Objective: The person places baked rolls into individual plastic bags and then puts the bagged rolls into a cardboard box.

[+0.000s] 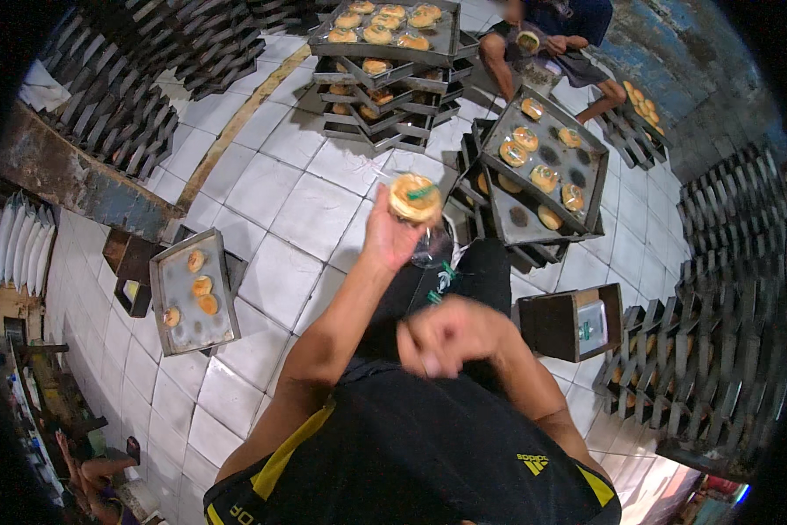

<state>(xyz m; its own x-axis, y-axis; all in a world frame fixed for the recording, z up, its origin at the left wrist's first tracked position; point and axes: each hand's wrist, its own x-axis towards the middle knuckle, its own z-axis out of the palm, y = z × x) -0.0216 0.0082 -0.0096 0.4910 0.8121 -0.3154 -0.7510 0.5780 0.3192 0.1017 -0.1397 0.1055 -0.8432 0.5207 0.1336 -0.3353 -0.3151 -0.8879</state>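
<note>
Out in front of my lap, my left hand [393,229] is closed around a round golden bun [415,197] with a green strip across its top. Below the bun, clear plastic [433,249] shows against my dark trousers, with green-printed pieces near it. My right hand [454,337] is curled in front of my shirt and smeared by motion, so its fingers and anything in them cannot be made out. Nearest on the right is a stack of metal trays [551,166]; several buns, some in clear wrapping, lie on its top one.
Ahead stands a tall stack of crossed trays [384,52] with wrapped buns. A tray [196,293] with several buns lies left. A dark box [573,322] holding green-marked plastic stands right. Trays are piled along the walls; another person [551,39] sits at the far right.
</note>
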